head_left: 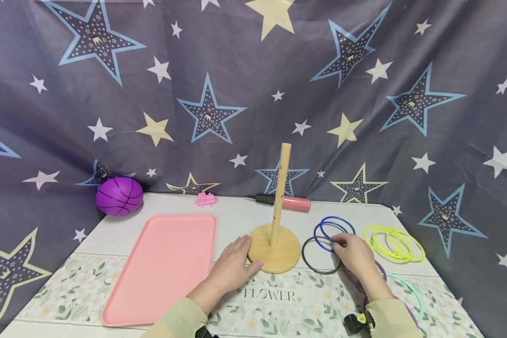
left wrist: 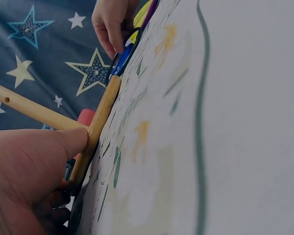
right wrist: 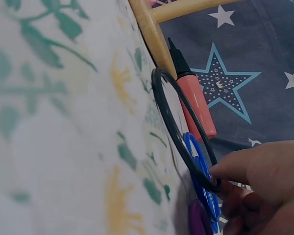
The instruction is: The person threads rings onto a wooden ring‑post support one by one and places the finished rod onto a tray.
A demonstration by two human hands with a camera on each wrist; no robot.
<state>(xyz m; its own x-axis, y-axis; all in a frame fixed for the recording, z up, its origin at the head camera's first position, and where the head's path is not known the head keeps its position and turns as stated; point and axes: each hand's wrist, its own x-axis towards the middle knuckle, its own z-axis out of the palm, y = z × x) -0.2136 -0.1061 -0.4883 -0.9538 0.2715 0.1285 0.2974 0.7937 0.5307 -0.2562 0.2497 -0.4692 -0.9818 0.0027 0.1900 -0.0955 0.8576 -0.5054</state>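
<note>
My left hand (head_left: 232, 265) rests against the near-left edge of a round wooden base (head_left: 287, 263), with the thumb touching its rim. A tall wooden peg (head_left: 280, 197) stands upright from that base. To the right, my right hand (head_left: 355, 253) pinches the edge of a black ring (right wrist: 172, 129) between thumb and fingers. The black ring is tilted in the right wrist view, its far side close to the wooden base. Several blue rings (head_left: 339, 218) lie just behind it, partly overlapped. A purple ring (head_left: 382, 270) lies partly hidden under my right forearm.
Yellow rings (head_left: 422, 256) lie at the right, and a mint ring (head_left: 418, 295) is nearer me. A pink tray (head_left: 165, 267) covers the left side. Along the back are a purple ball (head_left: 119, 195), a small pink toy (head_left: 206, 199) and a hand pump (head_left: 295, 203).
</note>
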